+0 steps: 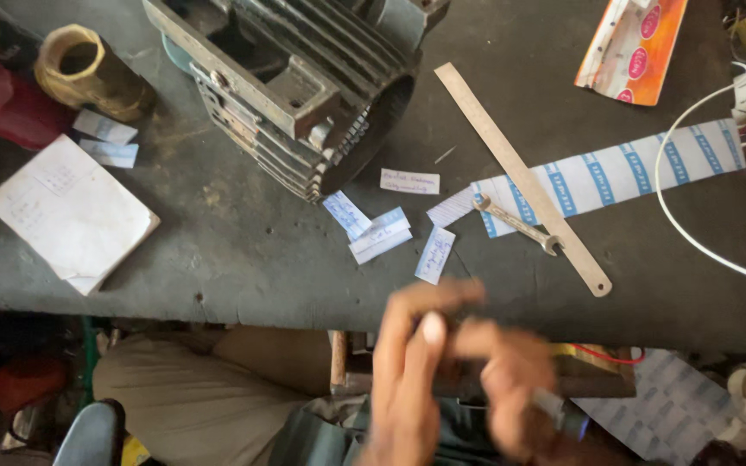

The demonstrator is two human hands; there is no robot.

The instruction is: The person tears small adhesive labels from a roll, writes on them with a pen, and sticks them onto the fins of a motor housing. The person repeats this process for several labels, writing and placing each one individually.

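Two hands' grip [455, 345] around a small dark blurred object [452, 326].

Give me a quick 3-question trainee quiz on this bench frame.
1. True or false: the small wrench lies across the steel ruler.
2. What does the finned motor housing rest on? A) floor B) dark workbench C) notepad
3. Can you tell what the left hand and right hand hold?

Key: 1 true. 2 B. 3 No, both are blurred; only a small dark item shows between them.
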